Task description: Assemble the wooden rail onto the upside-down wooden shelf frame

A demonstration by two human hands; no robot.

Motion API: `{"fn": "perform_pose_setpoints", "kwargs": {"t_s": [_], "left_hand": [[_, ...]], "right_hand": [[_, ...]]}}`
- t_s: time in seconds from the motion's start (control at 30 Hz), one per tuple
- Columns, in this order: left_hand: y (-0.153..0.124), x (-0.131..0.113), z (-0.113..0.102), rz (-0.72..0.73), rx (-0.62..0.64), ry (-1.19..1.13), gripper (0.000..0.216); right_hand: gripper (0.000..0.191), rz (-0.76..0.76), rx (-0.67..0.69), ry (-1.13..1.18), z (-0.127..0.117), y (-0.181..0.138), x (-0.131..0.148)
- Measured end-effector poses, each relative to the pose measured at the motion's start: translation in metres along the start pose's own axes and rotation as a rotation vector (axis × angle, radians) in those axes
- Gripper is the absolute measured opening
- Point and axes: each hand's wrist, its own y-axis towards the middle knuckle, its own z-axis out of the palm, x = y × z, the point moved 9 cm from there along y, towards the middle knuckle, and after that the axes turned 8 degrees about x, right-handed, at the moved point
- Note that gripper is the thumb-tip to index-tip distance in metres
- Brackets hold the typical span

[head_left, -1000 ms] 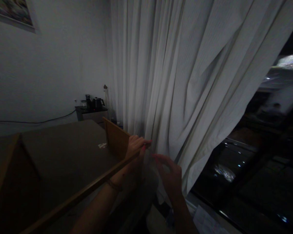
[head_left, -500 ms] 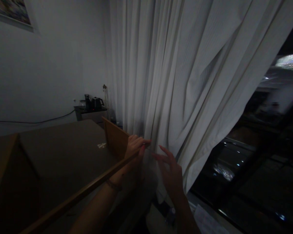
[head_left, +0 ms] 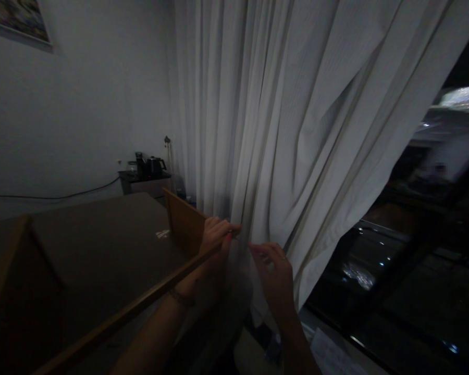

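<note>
A white curtain [head_left: 297,120] hangs in heavy folds ahead of me and is drawn back towards the left. My left hand [head_left: 216,240] is closed, pinching a fold of the curtain at the corner of a wooden board [head_left: 185,224]. My right hand [head_left: 272,273] sits just to the right, its fingertips pinched together on the curtain's lower edge. Both forearms reach up from the bottom of the view. The room is dim.
A dark wooden desk [head_left: 101,250] with a raised wooden rim fills the lower left. A small cabinet with a kettle [head_left: 153,165] stands by the far wall. A dark window [head_left: 414,234] with reflections lies on the right. Papers [head_left: 332,357] lie low right.
My right hand went from curled to spread open near the curtain, then closed its fingertips on the fabric. The left hand kept its pinch in place.
</note>
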Motion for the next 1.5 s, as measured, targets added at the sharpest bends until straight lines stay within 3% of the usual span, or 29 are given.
{"fn": "perform_pose_setpoints", "kwargs": {"t_s": [0.17, 0.3, 0.67, 0.73, 0.87, 0.97, 1.07, 1.2, 1.3, 1.5], "left_hand": [[-0.001, 0.001, 0.0, 0.046, -0.06, -0.022, 0.046], [-0.002, 0.006, 0.003, 0.034, -0.059, -0.009, 0.047], [-0.001, 0.0, 0.0, -0.025, 0.017, 0.004, 0.049], [-0.001, 0.0, -0.003, -0.023, -0.008, -0.02, 0.047], [-0.001, -0.001, -0.003, -0.027, -0.005, -0.047, 0.043], [-0.001, -0.001, -0.003, -0.014, -0.013, -0.026, 0.044], [-0.001, 0.003, 0.001, -0.013, -0.006, -0.006, 0.045], [-0.001, 0.007, 0.004, -0.005, -0.02, -0.003, 0.047], [-0.002, 0.011, 0.008, 0.001, -0.023, -0.004, 0.051], [-0.003, 0.012, 0.009, 0.007, -0.031, -0.005, 0.049]], "right_hand": [[0.025, 0.256, 0.069, 0.251, 0.012, -0.003, -0.022], [0.028, 0.318, 0.075, 0.375, 0.016, -0.004, -0.027], [0.017, 0.061, -0.076, 0.038, 0.002, -0.001, 0.0], [0.019, 0.025, -0.101, 0.049, 0.001, -0.001, 0.004], [0.043, 0.068, -0.132, 0.175, 0.003, -0.002, -0.002], [0.023, 0.048, -0.094, 0.19, 0.005, 0.002, -0.004], [0.013, -0.089, -0.091, 0.055, -0.002, 0.004, 0.006], [0.019, -0.324, -0.114, -0.269, -0.01, -0.001, 0.023], [0.023, -0.414, -0.062, -0.316, -0.006, -0.007, 0.027], [0.02, -0.117, 0.084, -0.022, 0.009, -0.005, 0.01]]}}
